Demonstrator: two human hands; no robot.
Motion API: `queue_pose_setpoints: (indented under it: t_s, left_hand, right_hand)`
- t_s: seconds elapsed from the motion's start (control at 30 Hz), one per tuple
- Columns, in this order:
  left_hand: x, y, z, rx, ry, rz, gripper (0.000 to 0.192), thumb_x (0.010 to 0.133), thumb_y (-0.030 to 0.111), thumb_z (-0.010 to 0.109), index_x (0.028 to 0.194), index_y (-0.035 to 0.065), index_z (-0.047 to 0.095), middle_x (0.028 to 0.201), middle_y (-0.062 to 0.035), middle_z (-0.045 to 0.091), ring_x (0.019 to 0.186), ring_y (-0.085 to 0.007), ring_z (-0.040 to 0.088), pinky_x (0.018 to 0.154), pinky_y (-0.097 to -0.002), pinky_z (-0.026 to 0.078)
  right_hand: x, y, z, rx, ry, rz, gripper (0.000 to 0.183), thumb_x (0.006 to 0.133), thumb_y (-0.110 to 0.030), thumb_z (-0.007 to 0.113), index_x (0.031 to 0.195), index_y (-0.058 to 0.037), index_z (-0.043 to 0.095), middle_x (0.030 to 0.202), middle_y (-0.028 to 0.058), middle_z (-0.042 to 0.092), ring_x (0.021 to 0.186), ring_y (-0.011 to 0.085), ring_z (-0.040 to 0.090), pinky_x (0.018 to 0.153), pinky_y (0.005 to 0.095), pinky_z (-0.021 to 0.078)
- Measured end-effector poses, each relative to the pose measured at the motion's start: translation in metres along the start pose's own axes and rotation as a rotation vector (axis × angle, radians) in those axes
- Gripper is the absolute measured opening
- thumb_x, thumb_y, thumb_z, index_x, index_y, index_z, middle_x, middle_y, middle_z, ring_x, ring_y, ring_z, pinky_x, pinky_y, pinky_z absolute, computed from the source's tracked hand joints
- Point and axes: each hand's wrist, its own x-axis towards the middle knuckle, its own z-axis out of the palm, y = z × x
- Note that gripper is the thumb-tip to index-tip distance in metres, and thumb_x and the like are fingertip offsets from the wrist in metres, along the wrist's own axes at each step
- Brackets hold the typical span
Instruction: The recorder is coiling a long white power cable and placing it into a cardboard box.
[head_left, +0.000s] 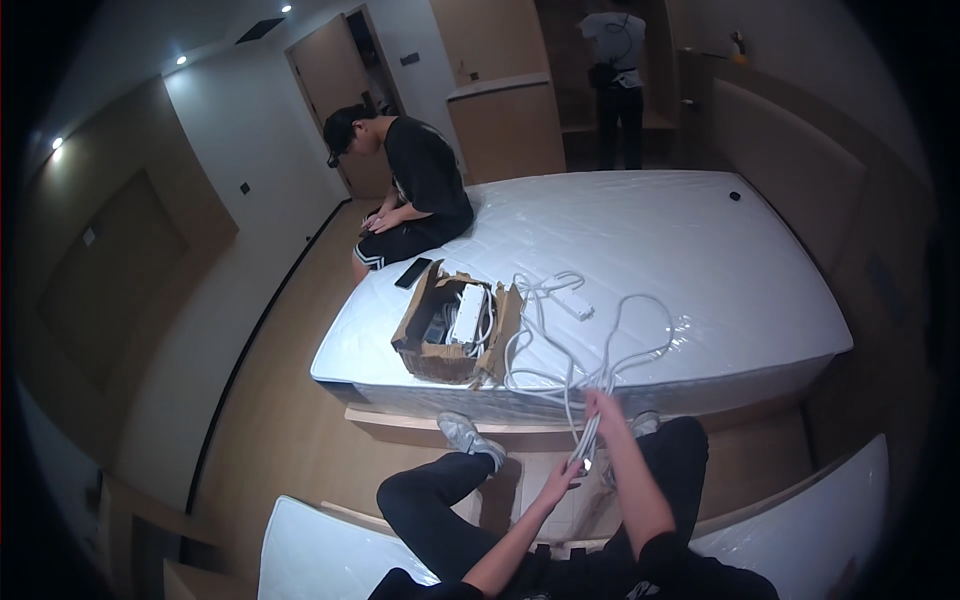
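My left hand (561, 480) grips the lower end of a gathered bundle of white power cable (592, 431), close to a small white end piece, perhaps the plug. Farther up the same bundle, my right hand (604, 409) is closed around the strands at the mattress edge. Loose loops of the cable spread over the plastic-wrapped white mattress (675, 247). Among them lies a white power strip (571, 301). To the left stands an open, torn cardboard box (442, 364). Inside it are another white power strip (470, 315) and coiled cables.
A black smartphone (413, 273) lies beside the box. A person in dark clothes (424, 165) sits on the mattress's left edge; another person (616, 60) stands at the back. A small black object (735, 196) rests near the padded headboard (780, 142). Beneath me is another wrapped mattress (322, 555).
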Motion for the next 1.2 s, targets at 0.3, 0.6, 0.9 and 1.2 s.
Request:
queue_pose_setpoints:
  t_s: [0.3, 0.6, 0.9, 1.2]
  left_hand:
    - [-0.012, -0.039, -0.028, -0.274, 0.117, -0.254, 0.042, 0.09, 0.04, 0.043, 0.113, 0.0042, 0.048, 0.103, -0.0114, 0.059, 0.093, -0.0203, 0.059, 0.077, -0.0321, 0.047]
    - [-0.005, -0.034, -0.023, -0.372, 0.02, -0.227, 0.038, 0.089, 0.035, 0.044, 0.113, 0.0055, 0.048, 0.104, -0.0113, 0.058, 0.094, -0.0215, 0.058, 0.08, -0.0348, 0.046]
    - [-0.012, 0.098, 0.017, 0.66, 0.891, 0.828, 0.043, 0.076, 0.005, 0.062, 0.114, 0.0007, 0.042, 0.102, -0.014, 0.051, 0.1, -0.0292, 0.049, 0.088, -0.035, 0.037]
    - [-0.036, 0.13, 0.012, 0.684, 0.454, 0.873, 0.025, 0.08, 0.003, 0.056, 0.104, -0.0023, 0.053, 0.089, -0.0134, 0.056, 0.076, -0.0228, 0.055, 0.066, -0.0322, 0.043]
  right_hand:
    - [-0.067, -0.317, 0.19, -0.305, -0.147, -0.934, 0.022, 0.082, -0.025, 0.062, 0.071, -0.0066, 0.058, 0.056, -0.0033, 0.047, 0.045, 0.0041, 0.04, 0.04, 0.0207, 0.0286]
    - [-0.148, -0.246, 0.115, -0.161, -0.322, -0.517, 0.017, 0.082, -0.02, 0.063, 0.081, -0.0049, 0.055, 0.063, -0.0008, 0.05, 0.044, 0.0035, 0.041, 0.039, 0.0178, 0.0326]
    - [-0.205, -0.068, 0.027, -0.496, -0.256, -0.197, 0.014, 0.078, -0.006, 0.063, 0.077, -0.0037, 0.049, 0.057, -0.0025, 0.045, 0.041, 0.0032, 0.039, 0.037, 0.0184, 0.029]
    - [-0.24, -0.052, 0.009, -0.698, -0.214, -0.325, 0.009, 0.079, -0.006, 0.062, 0.083, 0.0001, 0.057, 0.069, 0.0035, 0.056, 0.055, 0.0059, 0.052, 0.048, 0.0196, 0.0411]
